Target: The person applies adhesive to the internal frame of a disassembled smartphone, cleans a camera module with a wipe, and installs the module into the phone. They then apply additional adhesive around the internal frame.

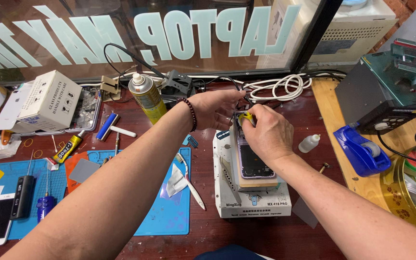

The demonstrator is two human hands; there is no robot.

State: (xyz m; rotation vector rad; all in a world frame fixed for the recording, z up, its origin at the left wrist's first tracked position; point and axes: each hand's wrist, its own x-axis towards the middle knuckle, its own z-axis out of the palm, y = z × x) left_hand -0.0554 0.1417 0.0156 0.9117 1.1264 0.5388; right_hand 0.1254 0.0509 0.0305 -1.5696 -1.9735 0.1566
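An opened phone frame (252,161) lies on a wooden block atop a white heating platform (246,197) in the middle of the dark red desk. My right hand (266,132) rests on the phone's top end and pinches a small yellow-handled tool (247,117). My left hand (215,108), with a dark bead bracelet at the wrist, hovers just left of it, its fingers close together over the phone's top edge; I cannot make out anything in them.
A blue work mat (169,212) with white tweezers (191,183) lies left of the platform. Behind it stand a spray can (148,96), a glue tube (68,148) and a white box (49,101). A blue tape dispenser (362,151) and a small white bottle (309,143) sit right.
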